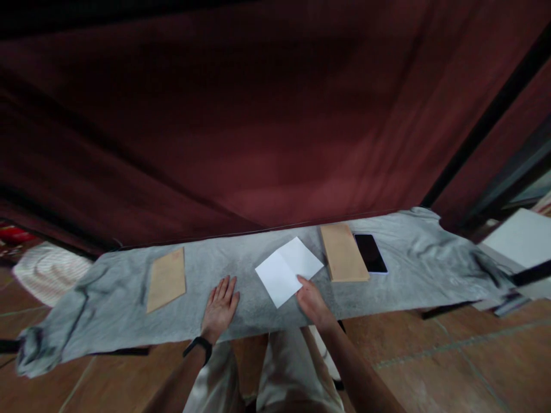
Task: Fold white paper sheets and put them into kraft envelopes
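Note:
A white sheet of paper (279,274) with a crease down its middle lies at an angle on the grey cloth. My right hand (310,298) pinches its lower right edge between thumb and fingers. Flat on the cloth to the left of the paper rests my left hand (221,304), fingers stretched out and holding nothing. Brown envelopes (344,252), seemingly a stack, lie just right of the paper. Another brown envelope (167,279) is farther off, to the left of my left hand.
A dark-screened phone (371,253) lies beside the right-hand envelopes. Grey cloth (116,298) covers the long narrow table, bunched at both ends. Dark red fabric (275,143) rises behind it. A white surface (520,238) stands at the far right, above the tiled floor (430,350).

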`<act>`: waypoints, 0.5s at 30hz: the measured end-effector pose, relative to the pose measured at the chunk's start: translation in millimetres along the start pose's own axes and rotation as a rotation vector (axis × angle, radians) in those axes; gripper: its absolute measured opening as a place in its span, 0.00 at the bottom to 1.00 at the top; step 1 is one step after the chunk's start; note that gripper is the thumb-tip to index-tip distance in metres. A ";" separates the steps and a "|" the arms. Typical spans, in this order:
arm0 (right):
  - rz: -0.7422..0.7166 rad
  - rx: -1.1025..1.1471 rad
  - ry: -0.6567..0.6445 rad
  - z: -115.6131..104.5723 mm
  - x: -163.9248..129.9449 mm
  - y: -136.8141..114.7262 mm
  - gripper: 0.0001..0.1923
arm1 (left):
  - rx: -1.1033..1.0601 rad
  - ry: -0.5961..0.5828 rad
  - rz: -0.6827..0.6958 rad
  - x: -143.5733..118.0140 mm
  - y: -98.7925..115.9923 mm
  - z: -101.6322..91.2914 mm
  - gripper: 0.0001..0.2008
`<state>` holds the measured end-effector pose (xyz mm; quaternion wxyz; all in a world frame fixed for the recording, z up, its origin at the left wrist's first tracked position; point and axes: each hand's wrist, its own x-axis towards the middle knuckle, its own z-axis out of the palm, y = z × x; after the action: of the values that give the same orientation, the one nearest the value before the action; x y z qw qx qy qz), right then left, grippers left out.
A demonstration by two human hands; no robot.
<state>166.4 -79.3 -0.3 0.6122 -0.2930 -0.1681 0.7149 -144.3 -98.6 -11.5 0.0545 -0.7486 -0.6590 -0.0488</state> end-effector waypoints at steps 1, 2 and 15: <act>-0.001 0.007 0.005 -1.1 0.1 0.8 0.14 | -0.004 0.008 0.003 -0.5 -0.1 0.5 0.30; -0.005 0.016 0.008 -2.5 0.1 1.6 0.14 | -0.010 0.017 0.004 -0.9 0.0 1.0 0.30; -0.028 -0.090 0.101 -12.3 -4.1 3.3 0.13 | -0.388 0.150 -0.095 -1.8 3.8 -5.3 0.28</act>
<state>171.8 -85.4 -10.9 0.6161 -0.3535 -0.1730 0.6823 -140.8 -101.6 -6.6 -0.0443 -0.7073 -0.6660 -0.2329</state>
